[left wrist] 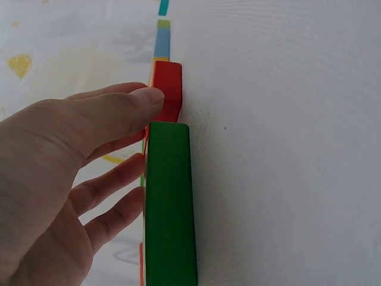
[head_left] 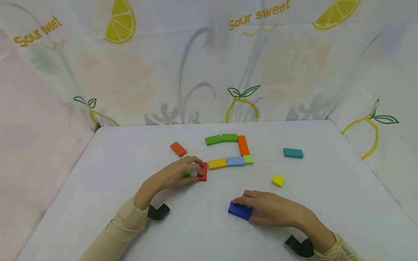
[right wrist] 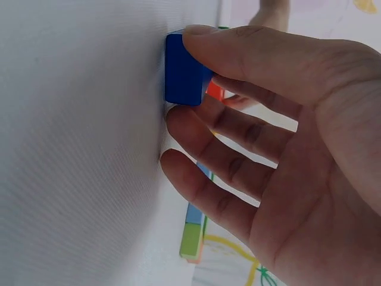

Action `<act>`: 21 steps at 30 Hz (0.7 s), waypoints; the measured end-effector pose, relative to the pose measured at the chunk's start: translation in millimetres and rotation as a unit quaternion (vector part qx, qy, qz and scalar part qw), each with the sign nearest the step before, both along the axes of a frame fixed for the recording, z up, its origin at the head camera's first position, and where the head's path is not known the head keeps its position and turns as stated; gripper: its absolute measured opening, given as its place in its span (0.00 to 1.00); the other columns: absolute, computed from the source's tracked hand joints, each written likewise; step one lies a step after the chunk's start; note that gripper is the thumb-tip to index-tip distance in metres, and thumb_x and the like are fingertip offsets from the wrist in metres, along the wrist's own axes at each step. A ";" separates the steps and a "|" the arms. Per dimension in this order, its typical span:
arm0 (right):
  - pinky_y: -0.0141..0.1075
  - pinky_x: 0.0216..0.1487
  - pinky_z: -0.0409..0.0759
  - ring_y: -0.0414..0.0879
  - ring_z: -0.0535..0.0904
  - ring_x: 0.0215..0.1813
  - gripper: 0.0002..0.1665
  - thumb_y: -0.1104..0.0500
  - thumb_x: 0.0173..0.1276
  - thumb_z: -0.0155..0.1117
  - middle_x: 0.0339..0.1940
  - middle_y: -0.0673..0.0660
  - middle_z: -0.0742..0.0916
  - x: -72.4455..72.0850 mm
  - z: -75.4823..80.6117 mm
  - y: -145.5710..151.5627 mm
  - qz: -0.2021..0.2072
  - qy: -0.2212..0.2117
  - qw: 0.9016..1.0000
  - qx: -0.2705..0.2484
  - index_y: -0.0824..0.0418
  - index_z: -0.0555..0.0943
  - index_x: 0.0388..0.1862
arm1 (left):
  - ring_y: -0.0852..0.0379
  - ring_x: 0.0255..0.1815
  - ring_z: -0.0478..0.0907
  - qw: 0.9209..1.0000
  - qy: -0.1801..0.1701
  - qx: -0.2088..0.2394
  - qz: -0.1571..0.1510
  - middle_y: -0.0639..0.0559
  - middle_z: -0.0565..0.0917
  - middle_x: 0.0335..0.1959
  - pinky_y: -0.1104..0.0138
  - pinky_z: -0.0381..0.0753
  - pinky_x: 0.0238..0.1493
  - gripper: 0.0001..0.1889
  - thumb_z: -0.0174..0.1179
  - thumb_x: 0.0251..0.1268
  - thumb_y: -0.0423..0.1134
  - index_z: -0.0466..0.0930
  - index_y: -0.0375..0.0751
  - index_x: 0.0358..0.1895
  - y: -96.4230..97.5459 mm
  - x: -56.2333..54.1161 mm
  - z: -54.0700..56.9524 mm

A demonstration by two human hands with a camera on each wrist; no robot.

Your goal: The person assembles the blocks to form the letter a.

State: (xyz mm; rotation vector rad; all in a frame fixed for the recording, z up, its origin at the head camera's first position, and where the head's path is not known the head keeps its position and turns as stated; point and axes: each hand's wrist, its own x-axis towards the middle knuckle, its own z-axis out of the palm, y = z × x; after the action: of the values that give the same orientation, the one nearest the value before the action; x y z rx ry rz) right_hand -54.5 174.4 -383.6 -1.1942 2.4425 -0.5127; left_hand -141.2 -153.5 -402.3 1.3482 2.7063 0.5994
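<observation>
My left hand point(head_left: 183, 171) pinches a red block point(head_left: 204, 174) between thumb and fingers, at the left end of a row of blocks. A dark green block point(left wrist: 169, 202) lies close to this hand, mostly covered by it in the head view. Beside the red block is a yellow-orange block point(head_left: 217, 164), followed by a light blue one point(head_left: 235, 161) and a small light green one point(head_left: 248, 160). Nearer the front, my right hand point(head_left: 275, 208) holds a dark blue block point(head_left: 240, 210) low at the white tabletop, thumb on one side and fingers on the other.
Behind the row, an orange block point(head_left: 243, 145) and two green blocks point(head_left: 229, 137) form a bent line. A loose orange-red block point(head_left: 178, 149) lies at the left; a teal block point(head_left: 293, 153) and a yellow block point(head_left: 278, 180) lie right. A lemon-printed curtain point(head_left: 156, 72) hangs behind the table.
</observation>
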 end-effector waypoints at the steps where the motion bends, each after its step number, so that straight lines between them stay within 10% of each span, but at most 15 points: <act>1: 0.30 0.49 0.78 0.32 0.73 0.46 0.30 0.55 0.64 0.64 0.49 0.43 0.77 -0.2 0.0 -0.2 0.000 -0.001 1.000 0.000 0.47 0.69 0.65 | 0.58 0.54 0.73 1.000 -0.002 0.000 0.001 0.53 0.77 0.54 0.64 0.76 0.56 0.07 0.64 0.60 0.41 0.80 0.51 0.41 0.2 -0.1 -0.2; 21: 0.27 0.44 0.75 0.32 0.71 0.40 0.31 0.50 0.63 0.65 0.43 0.41 0.76 -4.2 -1.9 -10.7 -0.044 -0.015 0.999 0.010 0.47 0.69 0.65 | 0.58 0.56 0.74 1.000 -0.005 0.003 -0.002 0.54 0.77 0.56 0.63 0.76 0.58 0.09 0.64 0.61 0.41 0.80 0.52 0.44 1.7 -1.1 -2.0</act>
State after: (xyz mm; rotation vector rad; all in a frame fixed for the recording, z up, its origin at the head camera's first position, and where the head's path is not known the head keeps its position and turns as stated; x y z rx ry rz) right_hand -58.7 163.6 -385.5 -1.0670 2.4775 -0.5265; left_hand -142.3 -151.8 -404.4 1.3485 2.6946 0.6138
